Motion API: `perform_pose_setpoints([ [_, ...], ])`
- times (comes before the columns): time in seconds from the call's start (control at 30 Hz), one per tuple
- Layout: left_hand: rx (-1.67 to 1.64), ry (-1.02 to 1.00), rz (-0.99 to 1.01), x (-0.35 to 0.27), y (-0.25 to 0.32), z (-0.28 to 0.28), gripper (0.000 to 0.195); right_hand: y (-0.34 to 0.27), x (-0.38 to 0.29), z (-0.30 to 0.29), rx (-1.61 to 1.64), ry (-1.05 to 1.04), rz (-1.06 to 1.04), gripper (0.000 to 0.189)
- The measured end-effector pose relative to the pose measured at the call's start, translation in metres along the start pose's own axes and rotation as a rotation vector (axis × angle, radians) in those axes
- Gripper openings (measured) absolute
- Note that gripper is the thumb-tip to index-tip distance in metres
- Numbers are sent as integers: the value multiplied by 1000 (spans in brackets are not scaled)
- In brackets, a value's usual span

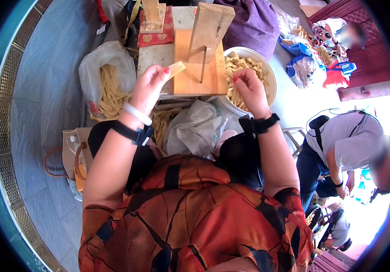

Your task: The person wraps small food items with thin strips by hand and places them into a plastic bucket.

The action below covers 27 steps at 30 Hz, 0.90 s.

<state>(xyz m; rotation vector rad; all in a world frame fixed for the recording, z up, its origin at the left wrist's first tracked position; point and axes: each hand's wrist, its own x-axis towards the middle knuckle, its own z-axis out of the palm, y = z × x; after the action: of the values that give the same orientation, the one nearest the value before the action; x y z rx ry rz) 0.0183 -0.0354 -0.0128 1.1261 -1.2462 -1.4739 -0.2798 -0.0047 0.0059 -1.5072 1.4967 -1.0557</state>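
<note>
My left hand [152, 83] pinches a short, flat pale strip [176, 69] between thumb and fingers, beside the left edge of a wooden board [188, 80]. A wooden block [210, 30] stands upright on that board, with a thin rod [203, 64] in front of it. My right hand [249, 88] is over a round white tub [272, 91] of folded yellowish pieces [244, 64]; its thumb and fingertips are close together, and whether they hold a piece is hard to tell.
An open plastic bag [113, 54] of long pale strips lies at the left. A white sack [195, 129] is below the table [147, 63]. A purple cloth bundle [252, 23] sits behind the tub. Other people [348, 142] are at the right.
</note>
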Motion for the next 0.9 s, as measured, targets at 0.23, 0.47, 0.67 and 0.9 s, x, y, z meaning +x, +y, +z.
perform_pose_setpoints([
  [0.23, -445, -141, -135, -59, -6, 42, 9, -25, -58, 20, 491, -195, 82, 21],
  [0.47, -193, -264, 77, -92, -1, 72, 25, -32, -89, 50, 460, -97, -4, 23],
  [0.67, 221, -258, 253, -98, -12, 70, 25, -36, -102, 52, 387, -88, -17, 18],
  [0.9, 14, -506, 15, -101, -13, 60, 16, -67, -99, 27, -242, -356, -613, 25],
])
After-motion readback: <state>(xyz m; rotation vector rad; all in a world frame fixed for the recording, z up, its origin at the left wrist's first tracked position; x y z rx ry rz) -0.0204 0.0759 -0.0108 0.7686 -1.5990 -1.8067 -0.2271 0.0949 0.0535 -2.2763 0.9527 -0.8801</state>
